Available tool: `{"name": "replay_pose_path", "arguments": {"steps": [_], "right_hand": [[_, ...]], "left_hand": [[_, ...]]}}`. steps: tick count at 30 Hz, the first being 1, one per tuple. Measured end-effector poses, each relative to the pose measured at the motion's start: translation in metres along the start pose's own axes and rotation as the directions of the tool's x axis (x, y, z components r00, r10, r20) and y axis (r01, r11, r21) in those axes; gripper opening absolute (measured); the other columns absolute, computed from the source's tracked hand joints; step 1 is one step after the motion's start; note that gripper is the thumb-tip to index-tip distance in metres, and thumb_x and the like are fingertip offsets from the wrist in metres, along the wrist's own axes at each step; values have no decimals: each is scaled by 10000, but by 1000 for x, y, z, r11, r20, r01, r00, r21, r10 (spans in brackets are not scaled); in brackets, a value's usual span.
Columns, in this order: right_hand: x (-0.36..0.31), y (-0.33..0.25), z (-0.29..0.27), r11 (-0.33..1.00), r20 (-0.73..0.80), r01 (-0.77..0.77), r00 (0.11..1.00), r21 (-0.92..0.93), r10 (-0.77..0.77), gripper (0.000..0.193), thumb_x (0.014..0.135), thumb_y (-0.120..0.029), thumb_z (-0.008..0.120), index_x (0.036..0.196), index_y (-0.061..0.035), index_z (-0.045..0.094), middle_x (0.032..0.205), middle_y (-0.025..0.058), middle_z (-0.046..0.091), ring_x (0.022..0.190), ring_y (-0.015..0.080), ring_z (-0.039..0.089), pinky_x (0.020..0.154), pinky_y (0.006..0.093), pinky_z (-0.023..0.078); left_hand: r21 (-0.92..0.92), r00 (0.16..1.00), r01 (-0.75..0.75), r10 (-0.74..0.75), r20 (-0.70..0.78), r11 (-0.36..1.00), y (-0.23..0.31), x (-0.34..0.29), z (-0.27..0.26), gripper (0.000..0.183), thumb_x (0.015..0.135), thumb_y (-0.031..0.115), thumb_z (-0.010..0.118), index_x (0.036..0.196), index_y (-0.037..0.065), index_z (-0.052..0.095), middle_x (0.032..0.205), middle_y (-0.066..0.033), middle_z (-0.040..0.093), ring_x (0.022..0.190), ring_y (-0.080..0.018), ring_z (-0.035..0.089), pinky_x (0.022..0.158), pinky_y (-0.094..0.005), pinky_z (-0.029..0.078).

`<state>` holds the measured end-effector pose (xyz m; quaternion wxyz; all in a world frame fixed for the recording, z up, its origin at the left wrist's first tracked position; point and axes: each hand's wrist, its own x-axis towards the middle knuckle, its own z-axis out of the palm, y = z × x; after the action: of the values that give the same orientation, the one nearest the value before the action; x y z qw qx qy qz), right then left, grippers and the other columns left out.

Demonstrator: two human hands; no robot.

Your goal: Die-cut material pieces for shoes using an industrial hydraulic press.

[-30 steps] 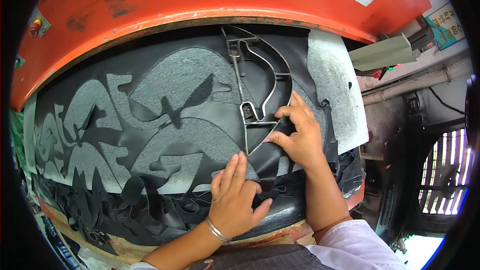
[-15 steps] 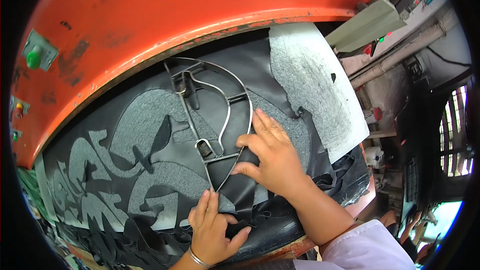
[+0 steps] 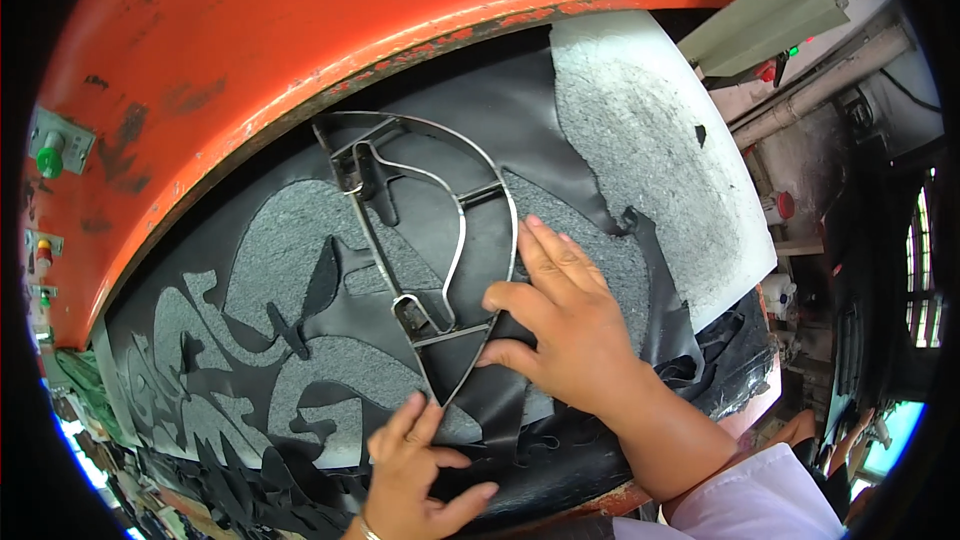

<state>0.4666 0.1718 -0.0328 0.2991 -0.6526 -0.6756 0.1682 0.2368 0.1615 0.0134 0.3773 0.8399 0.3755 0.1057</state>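
Note:
A steel strip cutting die [image 3: 461, 240], curved on one side with cross struts, lies on black sheet leather [image 3: 470, 70]. My right hand [image 3: 570, 325] is at its curved outer edge. Its thumb and bent index finger are on the metal strip, while the other fingers stretch along the outside. At the die's pointed near end, my left hand [image 3: 420, 470] touches the tip with its extended fingers, thumb held apart. Curved shapes have been cut out of the leather to the left, showing a grey scuffed surface [image 3: 285, 240] beneath.
An orange machine body [image 3: 300, 20] arches over the far side, with a green button [image 3: 50, 160] at left. A white cutting board [image 3: 735, 260] shows at right. Black leather scraps [image 3: 290, 480] hang along the near edge. A grey metal plate [image 3: 765, 20] juts out at upper right.
The whole view has shifted slightly. The die and both hands keep nearly the same place on the leather.

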Motion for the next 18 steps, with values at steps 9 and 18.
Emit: {"name": "replay_pose_path", "arguments": {"steps": [9, 18], "right_hand": [[-2, -1, 4, 999, -12, -21, 1000, -49, 20, 499, 616, -369, 814, 1007, -135, 609, 1323, 293, 477, 1311, 409, 405, 1058, 500, 344], [2, -3, 3, 998, -37, -29, 999, -59, 27, 507, 562, -369, 830, 947, -107, 628, 1297, 296, 501, 1293, 425, 422, 1052, 508, 348]], "left_hand": [[188, 972, -236, 232, 41, 953, -75, 78, -46, 301, 705, 239, 768, 881, 92, 573, 1347, -183, 519, 1299, -359, 423, 1018, -498, 275], [95, 935, -352, 354, -5, 931, -87, 102, -44, 329, 656, 98, 797, 791, 126, 499, 1123, -67, 677, 1132, -278, 544, 952, -436, 332]]}}
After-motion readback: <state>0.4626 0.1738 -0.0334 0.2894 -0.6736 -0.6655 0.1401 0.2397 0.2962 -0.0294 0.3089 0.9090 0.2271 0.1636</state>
